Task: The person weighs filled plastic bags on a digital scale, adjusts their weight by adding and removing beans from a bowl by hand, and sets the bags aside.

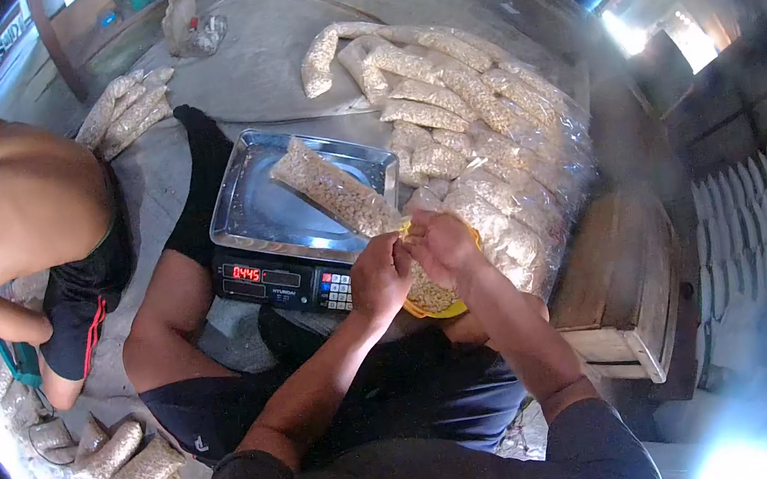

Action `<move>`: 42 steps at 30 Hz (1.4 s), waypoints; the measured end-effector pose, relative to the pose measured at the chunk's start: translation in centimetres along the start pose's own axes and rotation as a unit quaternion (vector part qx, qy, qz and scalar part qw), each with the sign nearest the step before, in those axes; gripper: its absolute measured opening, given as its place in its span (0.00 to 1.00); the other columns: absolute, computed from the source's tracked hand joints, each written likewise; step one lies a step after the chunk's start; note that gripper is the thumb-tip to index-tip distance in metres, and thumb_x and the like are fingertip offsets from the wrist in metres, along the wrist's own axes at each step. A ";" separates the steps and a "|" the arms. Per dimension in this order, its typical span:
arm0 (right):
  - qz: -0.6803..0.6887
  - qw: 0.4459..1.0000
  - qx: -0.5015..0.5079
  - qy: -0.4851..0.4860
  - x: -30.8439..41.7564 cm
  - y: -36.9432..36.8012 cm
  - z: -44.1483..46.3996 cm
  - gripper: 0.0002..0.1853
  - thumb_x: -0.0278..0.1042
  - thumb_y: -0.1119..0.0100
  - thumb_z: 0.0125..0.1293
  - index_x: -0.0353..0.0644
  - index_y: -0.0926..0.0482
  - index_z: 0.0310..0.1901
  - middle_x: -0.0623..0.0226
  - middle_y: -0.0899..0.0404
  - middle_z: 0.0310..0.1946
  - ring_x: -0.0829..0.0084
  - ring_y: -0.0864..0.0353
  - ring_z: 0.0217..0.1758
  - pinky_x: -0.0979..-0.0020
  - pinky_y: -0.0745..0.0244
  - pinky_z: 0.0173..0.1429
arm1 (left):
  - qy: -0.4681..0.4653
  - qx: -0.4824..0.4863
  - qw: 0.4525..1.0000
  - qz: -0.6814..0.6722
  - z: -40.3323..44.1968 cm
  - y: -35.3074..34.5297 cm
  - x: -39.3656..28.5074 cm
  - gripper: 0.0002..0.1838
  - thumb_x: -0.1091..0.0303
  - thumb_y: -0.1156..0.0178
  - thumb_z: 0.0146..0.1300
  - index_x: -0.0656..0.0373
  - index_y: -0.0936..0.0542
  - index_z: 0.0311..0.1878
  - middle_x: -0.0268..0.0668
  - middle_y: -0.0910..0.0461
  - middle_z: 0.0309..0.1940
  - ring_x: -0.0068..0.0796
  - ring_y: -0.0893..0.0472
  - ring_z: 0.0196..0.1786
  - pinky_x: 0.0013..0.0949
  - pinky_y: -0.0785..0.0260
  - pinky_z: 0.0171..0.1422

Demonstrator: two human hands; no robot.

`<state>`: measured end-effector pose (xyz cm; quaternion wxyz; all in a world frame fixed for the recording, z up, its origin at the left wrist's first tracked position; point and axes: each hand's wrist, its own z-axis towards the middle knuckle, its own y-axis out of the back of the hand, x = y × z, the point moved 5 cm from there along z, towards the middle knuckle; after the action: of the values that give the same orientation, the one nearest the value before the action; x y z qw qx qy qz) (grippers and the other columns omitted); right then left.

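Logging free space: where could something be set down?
Widest is the grey sheet beyond the metal tray, between the small bag cluster and the large bag heap. The tray also shows bare metal left of its filled bag. It is crowded around the yellow container, with the left hand, right hand and heap close in.

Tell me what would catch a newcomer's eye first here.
First, the big spread of filled clear bags, sprawling beyond and to the right of the shiny metal tray. Next, the glowing red 0.445 readout on the black scale at the tray's near edge, and the single filled bag slanting over the tray.
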<state>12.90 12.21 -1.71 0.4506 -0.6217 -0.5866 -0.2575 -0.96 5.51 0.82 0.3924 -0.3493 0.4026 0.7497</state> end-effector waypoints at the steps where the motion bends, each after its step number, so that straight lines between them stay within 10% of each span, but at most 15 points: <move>1: -0.188 0.977 -0.006 0.102 0.7 0.8 -0.4 0.16 0.36 0.54 0.81 0.30 0.24 0.53 0.53 0.18 0.46 0.63 0.16 0.48 0.64 0.21 0.52 | -0.006 -0.002 1.000 0.002 0.1 -0.1 -0.1 0.08 0.73 0.39 0.67 0.63 0.19 0.48 0.51 0.16 0.37 0.53 0.14 0.41 0.47 0.21 0.44; 2: -0.367 0.909 -0.014 0.195 1.0 1.4 -1.4 0.15 0.36 0.52 0.80 0.32 0.23 0.54 0.54 0.17 0.47 0.62 0.16 0.47 0.61 0.20 0.50 | 0.009 0.002 1.000 -0.008 0.1 -0.2 -0.1 0.08 0.73 0.39 0.67 0.63 0.20 0.48 0.51 0.16 0.38 0.54 0.15 0.41 0.48 0.22 0.44; 4: -0.012 0.988 -0.106 0.108 2.6 -1.0 -6.6 0.12 0.36 0.44 0.75 0.36 0.19 0.50 0.53 0.15 0.41 0.55 0.14 0.43 0.58 0.21 0.49 | 0.038 0.007 0.999 -0.025 0.3 -0.1 -0.5 0.09 0.72 0.39 0.68 0.63 0.20 0.49 0.51 0.16 0.39 0.56 0.16 0.41 0.50 0.22 0.45; 7: -0.390 0.850 -0.185 0.302 2.4 2.7 -7.7 0.12 0.37 0.40 0.71 0.38 0.17 0.46 0.50 0.15 0.37 0.49 0.15 0.44 0.57 0.20 0.51 | 0.011 0.019 1.000 -0.017 -0.1 -0.1 -1.1 0.12 0.72 0.40 0.69 0.63 0.21 0.53 0.51 0.16 0.41 0.56 0.15 0.43 0.49 0.22 0.46; 11: -0.673 0.728 -0.092 0.095 -1.2 7.6 -3.9 0.17 0.45 0.32 0.65 0.42 0.13 0.48 0.50 0.14 0.41 0.50 0.14 0.47 0.54 0.20 0.56 | 0.046 0.076 0.996 0.007 -1.1 -0.7 -1.4 0.15 0.70 0.41 0.70 0.62 0.23 0.57 0.51 0.16 0.40 0.53 0.14 0.42 0.48 0.22 0.45; 12: -0.697 0.676 -0.115 0.210 -3.2 9.2 -2.1 0.23 0.44 0.29 0.61 0.46 0.16 0.56 0.46 0.19 0.55 0.47 0.19 0.58 0.50 0.25 0.64 | 0.042 0.077 0.996 0.011 -1.3 -0.3 -2.5 0.16 0.69 0.40 0.69 0.63 0.23 0.58 0.50 0.16 0.38 0.52 0.14 0.39 0.47 0.22 0.43; 15: -0.721 0.670 -0.117 0.137 -4.1 8.6 -2.2 0.28 0.43 0.28 0.60 0.46 0.20 0.61 0.42 0.30 0.66 0.43 0.24 0.64 0.50 0.29 0.69 | 0.052 0.192 0.980 0.028 -4.2 -0.6 -3.0 0.17 0.67 0.39 0.69 0.64 0.23 0.58 0.51 0.16 0.39 0.51 0.15 0.40 0.47 0.23 0.43; 17: -0.717 0.684 -0.106 0.079 -4.5 7.5 -2.4 0.28 0.37 0.28 0.59 0.42 0.21 0.61 0.40 0.33 0.67 0.40 0.24 0.62 0.48 0.30 0.69 | 0.175 0.466 0.866 0.049 -6.5 -0.5 -5.1 0.19 0.61 0.38 0.70 0.62 0.23 0.59 0.51 0.16 0.43 0.52 0.15 0.45 0.47 0.24 0.46; 19: -0.716 0.694 -0.071 0.030 -5.9 7.8 -0.8 0.28 0.34 0.29 0.58 0.41 0.21 0.62 0.39 0.30 0.65 0.41 0.23 0.61 0.48 0.29 0.68 | 0.217 0.518 0.823 -0.082 -11.8 -0.2 -3.8 0.19 0.57 0.35 0.70 0.59 0.23 0.55 0.50 0.16 0.36 0.52 0.15 0.41 0.48 0.23 0.45; 20: -0.580 0.805 -0.069 0.105 -7.5 9.1 0.3 0.26 0.32 0.30 0.59 0.39 0.21 0.60 0.40 0.26 0.61 0.43 0.21 0.60 0.49 0.28 0.65 | 0.157 0.524 0.834 -0.066 -15.1 -0.7 -1.4 0.20 0.53 0.35 0.70 0.59 0.23 0.54 0.50 0.16 0.35 0.54 0.15 0.40 0.49 0.23 0.45; 22: -0.512 0.846 -0.026 0.145 -7.5 8.9 0.4 0.22 0.30 0.31 0.60 0.37 0.20 0.56 0.43 0.19 0.52 0.46 0.18 0.56 0.51 0.24 0.60 | 0.044 0.585 0.810 -0.027 -17.2 -0.9 0.3 0.22 0.47 0.38 0.70 0.57 0.22 0.51 0.51 0.15 0.36 0.60 0.15 0.39 0.55 0.24 0.45; 29: -0.518 0.843 -0.055 0.138 -4.7 10.7 -0.8 0.18 0.35 0.29 0.65 0.35 0.18 0.53 0.51 0.13 0.43 0.56 0.13 0.47 0.60 0.21 0.55 | 0.067 0.575 0.815 0.005 -15.6 -2.4 0.4 0.22 0.50 0.40 0.71 0.63 0.18 0.35 0.54 0.17 0.30 0.60 0.17 0.37 0.55 0.27 0.43; 34: -0.391 0.919 -0.029 0.050 -5.4 11.6 -1.3 0.16 0.34 0.31 0.67 0.36 0.17 0.52 0.58 0.13 0.42 0.67 0.14 0.45 0.64 0.20 0.52 | 0.061 0.560 0.826 -0.001 -16.1 -2.0 0.3 0.22 0.48 0.44 0.74 0.59 0.18 0.36 0.53 0.18 0.28 0.60 0.17 0.34 0.56 0.27 0.39; 38: -0.501 0.849 -0.047 0.160 -4.7 11.4 -2.1 0.15 0.33 0.34 0.70 0.36 0.17 0.54 0.61 0.13 0.40 0.69 0.15 0.41 0.67 0.19 0.48 | 0.070 0.579 0.813 -0.001 -15.0 -2.1 -0.3 0.23 0.47 0.43 0.74 0.60 0.19 0.35 0.54 0.18 0.29 0.60 0.17 0.35 0.55 0.27 0.40; 42: -0.481 0.873 -0.039 0.070 -5.1 11.2 -2.2 0.13 0.33 0.38 0.73 0.36 0.17 0.53 0.64 0.14 0.40 0.72 0.16 0.42 0.70 0.20 0.46 | 0.058 0.566 0.822 -0.004 -15.6 -1.7 -0.5 0.22 0.49 0.41 0.72 0.61 0.19 0.36 0.54 0.17 0.30 0.61 0.16 0.37 0.57 0.27 0.41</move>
<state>23.18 8.88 -7.92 0.2859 -0.2608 -0.7696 -0.5079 3.96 -7.68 -6.06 0.4995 -0.1101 0.7773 0.3665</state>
